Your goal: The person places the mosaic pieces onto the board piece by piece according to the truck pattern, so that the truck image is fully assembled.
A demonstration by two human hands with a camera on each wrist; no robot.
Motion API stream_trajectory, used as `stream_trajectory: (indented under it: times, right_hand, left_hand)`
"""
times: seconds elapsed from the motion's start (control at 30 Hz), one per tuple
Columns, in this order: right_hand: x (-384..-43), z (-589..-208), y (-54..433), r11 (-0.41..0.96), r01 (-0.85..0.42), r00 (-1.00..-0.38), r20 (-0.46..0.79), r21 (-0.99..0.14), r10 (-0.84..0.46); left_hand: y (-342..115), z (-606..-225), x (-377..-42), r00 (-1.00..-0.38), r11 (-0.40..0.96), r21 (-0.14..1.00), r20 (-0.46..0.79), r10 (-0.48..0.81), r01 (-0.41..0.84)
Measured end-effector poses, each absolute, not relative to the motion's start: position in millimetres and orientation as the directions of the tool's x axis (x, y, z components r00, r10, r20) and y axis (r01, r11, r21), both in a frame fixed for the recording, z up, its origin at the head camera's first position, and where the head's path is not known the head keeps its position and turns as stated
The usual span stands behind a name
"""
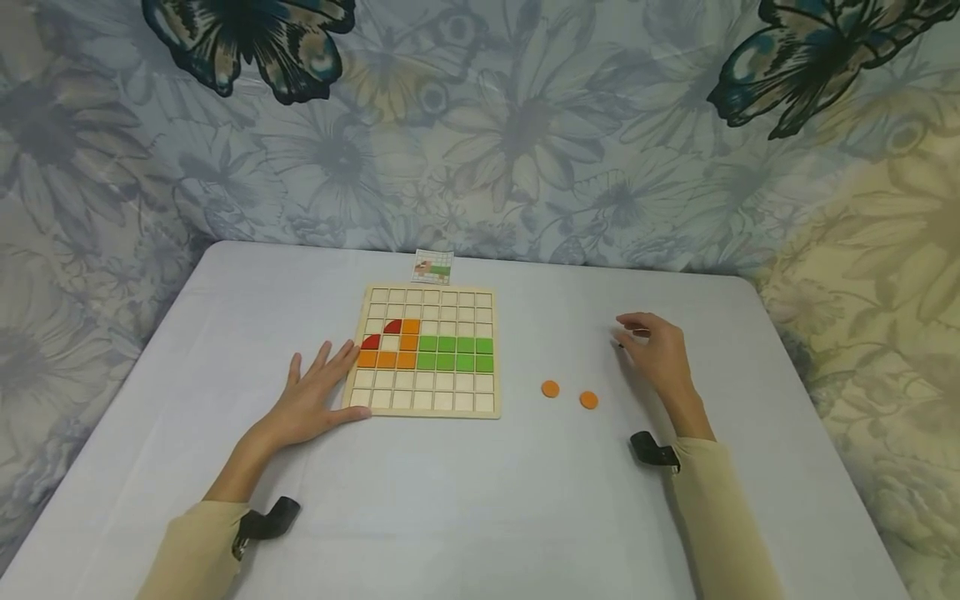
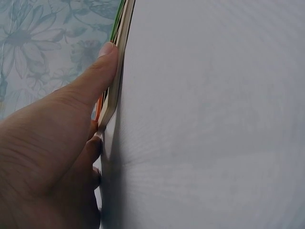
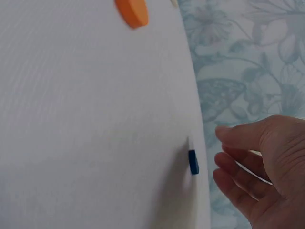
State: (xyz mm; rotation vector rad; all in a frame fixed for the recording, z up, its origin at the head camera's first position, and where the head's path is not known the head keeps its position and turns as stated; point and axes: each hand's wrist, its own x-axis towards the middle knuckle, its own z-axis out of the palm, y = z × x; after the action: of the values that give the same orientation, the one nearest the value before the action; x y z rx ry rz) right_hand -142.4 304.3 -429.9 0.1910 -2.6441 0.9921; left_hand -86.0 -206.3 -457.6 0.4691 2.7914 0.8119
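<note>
A wooden grid board (image 1: pixel 423 404) lies on the white table, with rows of green squares (image 1: pixel 455 354), orange squares (image 1: pixel 386 359) and two red quarter-round pieces (image 1: pixel 371 342) in its cells. My left hand (image 1: pixel 307 406) is spread at the board's left side, its thumb along the near edge and its fingertips at the left edge. To the right, my right hand (image 1: pixel 657 350) hovers with loosely bent fingers and nothing between them. Below its fingertips sits a small dark blue piece (image 3: pixel 193 162) on the cloth. Two orange discs (image 1: pixel 551 389) lie between the board and the right hand.
A small picture card (image 1: pixel 432 267) with a coloured grid pattern rests just behind the board. Flower-patterned fabric (image 1: pixel 517 142) rises behind the table's far edge (image 1: pixel 600 268). Each wrist carries a black camera mount (image 1: pixel 652 450).
</note>
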Motion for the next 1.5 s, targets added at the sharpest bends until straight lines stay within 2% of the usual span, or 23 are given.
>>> stream_trajectory:
  times: [0.37,0.67,0.93,1.5]
  right_hand:
    - [-140,-435,313,0.789,-0.149,-0.961,0.274,-0.595,0.025]
    - [-144,-433,317,0.770,-0.177,-0.976,0.208,-0.613,-0.059]
    - [-145,-431,322,0.776,-0.150,-0.985,0.157,-0.613,-0.067]
    - [-154,-424,317,0.784,-0.200,-0.980,0.135,-0.588,-0.149]
  left_hand:
    - [-206,-459,-87,-0.933,0.807,0.541,-0.106,0.344,0.236]
    - [-208,-459,-87,-0.930,0.803,0.546,-0.107,0.351,0.240]
    - [-206,-459,-87,-0.930,0.802,0.546,-0.104,0.352,0.242]
    - [-205,-456,-88,-0.930,0.801,0.547,-0.104,0.352,0.242]
